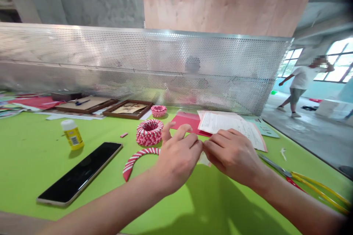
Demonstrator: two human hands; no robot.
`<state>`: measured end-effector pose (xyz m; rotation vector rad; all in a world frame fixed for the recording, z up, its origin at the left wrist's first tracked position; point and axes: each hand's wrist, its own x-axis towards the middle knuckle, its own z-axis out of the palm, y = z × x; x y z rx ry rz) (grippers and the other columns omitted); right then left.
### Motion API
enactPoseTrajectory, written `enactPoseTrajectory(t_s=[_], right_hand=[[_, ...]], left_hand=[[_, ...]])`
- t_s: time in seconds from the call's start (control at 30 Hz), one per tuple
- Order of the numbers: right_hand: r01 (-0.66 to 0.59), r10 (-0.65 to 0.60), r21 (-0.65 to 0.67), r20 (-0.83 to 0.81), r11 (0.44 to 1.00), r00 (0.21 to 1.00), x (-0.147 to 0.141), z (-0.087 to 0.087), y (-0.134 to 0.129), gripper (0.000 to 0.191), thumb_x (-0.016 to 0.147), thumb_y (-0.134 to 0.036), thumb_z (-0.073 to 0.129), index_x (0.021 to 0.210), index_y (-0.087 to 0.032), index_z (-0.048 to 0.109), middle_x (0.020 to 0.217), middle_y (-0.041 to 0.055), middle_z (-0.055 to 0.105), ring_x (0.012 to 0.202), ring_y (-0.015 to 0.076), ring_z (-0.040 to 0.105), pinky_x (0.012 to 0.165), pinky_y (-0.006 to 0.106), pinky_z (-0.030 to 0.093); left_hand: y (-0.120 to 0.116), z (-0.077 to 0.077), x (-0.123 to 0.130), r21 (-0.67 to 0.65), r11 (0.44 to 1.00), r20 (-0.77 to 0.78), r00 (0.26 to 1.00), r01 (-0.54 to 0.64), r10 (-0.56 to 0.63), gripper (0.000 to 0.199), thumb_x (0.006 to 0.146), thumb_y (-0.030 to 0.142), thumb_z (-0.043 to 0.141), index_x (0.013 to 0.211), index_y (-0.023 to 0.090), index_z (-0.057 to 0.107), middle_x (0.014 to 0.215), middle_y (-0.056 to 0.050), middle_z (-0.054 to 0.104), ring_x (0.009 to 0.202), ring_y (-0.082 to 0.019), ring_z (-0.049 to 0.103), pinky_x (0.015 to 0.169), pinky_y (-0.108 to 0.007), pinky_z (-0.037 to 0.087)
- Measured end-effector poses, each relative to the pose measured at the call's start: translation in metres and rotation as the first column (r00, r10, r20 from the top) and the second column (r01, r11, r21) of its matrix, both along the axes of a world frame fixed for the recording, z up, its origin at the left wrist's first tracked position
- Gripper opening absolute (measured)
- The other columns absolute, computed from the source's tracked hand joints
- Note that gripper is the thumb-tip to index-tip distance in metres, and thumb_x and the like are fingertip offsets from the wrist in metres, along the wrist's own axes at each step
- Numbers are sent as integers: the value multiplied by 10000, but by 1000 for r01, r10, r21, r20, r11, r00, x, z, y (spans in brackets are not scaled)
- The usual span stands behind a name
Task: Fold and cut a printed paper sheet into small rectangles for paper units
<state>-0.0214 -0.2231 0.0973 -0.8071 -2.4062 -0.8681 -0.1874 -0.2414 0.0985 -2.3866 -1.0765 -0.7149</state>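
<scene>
My left hand (pixel 179 159) and my right hand (pixel 234 156) meet above the table, thumbs and forefingers pinched together. A small pale piece of paper (pixel 204 159) shows just under the fingertips; most of it is hidden by the hands. The outer fingers of my left hand are raised. Behind my left wrist lies a curved red-and-white folded-paper strip (pixel 135 161), partly covered. Beyond it stands a ring of red-and-white folded paper pieces (pixel 149 132), with a smaller pink ring (pixel 159 111) farther back. Printed sheets (pixel 231 126) and red paper (pixel 184 122) lie beyond my hands.
A phone (pixel 81 174) and a yellow glue stick (pixel 72 134) are at left. Scissors (pixel 289 174) with yellow and red handles lie beside my right forearm. Wooden frames (pixel 128 109) stand near the perforated metal screen (pixel 193 69). A person (pixel 299 84) is on the floor area at right.
</scene>
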Motion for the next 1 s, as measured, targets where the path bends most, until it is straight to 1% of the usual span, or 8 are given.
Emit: enactPoseTrajectory(t_s=[0.1,0.23,0.33,0.43,0.63,0.73,0.87,1.0], right_hand=[[-18,16,-43,-44,999,999,0,1,-2,178,812,-216,420,713,-180,564,635,14,558,633,157,472,566,307,283],[-91,71,-121,-162,988,984,0,2,-3,191,823,-264,422,860,-172,585,769,51,601,738,179,513,636,309,339],[-144,107,-198,-185,970,977,0,6,-3,188,829,-239,418,860,-181,595,759,42,602,717,167,517,635,300,352],[-170,118,-295,-187,940,975,0,12,-5,196,830,-245,419,867,-182,600,731,32,591,679,154,511,609,290,353],[-213,144,-408,-193,888,971,0,24,-8,213,831,-267,415,839,-186,612,696,20,581,646,137,501,579,276,344],[-227,126,-472,-237,852,963,3,26,-9,198,818,-256,433,820,-187,618,694,14,583,631,123,497,559,260,347],[-219,47,-575,-298,788,953,11,27,-9,179,801,-278,459,792,-203,621,691,-1,590,622,112,505,546,247,363],[-217,-50,-641,-371,737,927,17,26,-5,155,784,-264,477,759,-209,620,713,-9,610,639,112,531,560,240,390]], left_hand=[[1,2,-4,17,1000,-15,1000,9,-9,202,787,120,435,629,168,551,637,-13,570,806,-198,467,761,-388,293],[0,7,-7,-12,1000,54,999,0,1,226,803,179,436,613,174,558,618,6,584,751,-181,472,770,-419,245],[-1,12,-12,-91,996,87,996,13,-5,254,817,223,422,621,177,577,621,7,592,723,-170,472,762,-399,247],[-4,19,-19,-170,984,81,996,46,-33,225,804,221,438,652,191,601,620,10,595,724,-170,468,741,-369,257],[-12,30,-33,-206,976,71,996,68,-54,205,784,199,454,652,199,611,609,22,596,732,-165,476,754,-351,249],[-12,32,-43,-217,974,108,993,58,-35,198,767,172,465,631,197,605,638,24,612,748,-160,486,768,-345,251],[-9,35,-58,-243,969,162,987,36,4,180,750,174,479,628,200,610,646,17,615,740,-159,501,771,-335,282],[-6,44,-64,-240,971,258,965,10,53,177,737,188,491,596,177,598,605,6,598,660,-144,506,703,-296,342]])
